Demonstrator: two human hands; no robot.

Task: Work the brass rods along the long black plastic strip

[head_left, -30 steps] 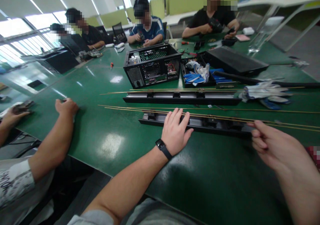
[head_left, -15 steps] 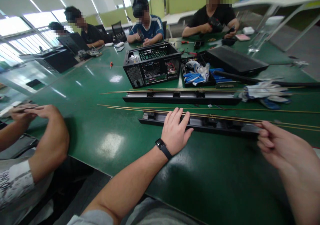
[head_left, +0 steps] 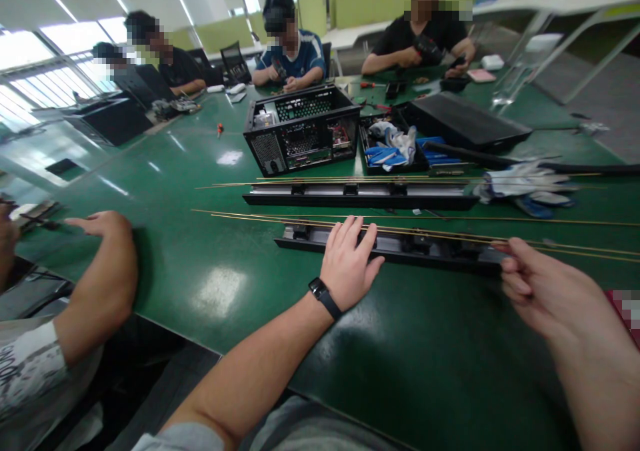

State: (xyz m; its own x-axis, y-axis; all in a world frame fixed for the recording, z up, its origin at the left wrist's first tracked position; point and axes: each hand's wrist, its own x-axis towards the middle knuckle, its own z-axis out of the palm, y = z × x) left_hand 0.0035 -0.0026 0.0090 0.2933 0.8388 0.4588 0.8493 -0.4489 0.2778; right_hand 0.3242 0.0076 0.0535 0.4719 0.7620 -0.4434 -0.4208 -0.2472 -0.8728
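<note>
My right hand [head_left: 550, 287] has slid a little to the left, and the hand [head_left: 103, 224] of the person beside me has come apart from their other one. My right thumb and finger are close together by the right end of the near black rail [head_left: 430, 258], next to some thin gold sticks [head_left: 255, 217]; I can't tell if I'm pinching one. My left hand [head_left: 347, 261] lies with its fingers a bit spread over the sticks and rail. Both rest on the green table [head_left: 400, 357], and another black rail [head_left: 360, 201] lies just behind.
</note>
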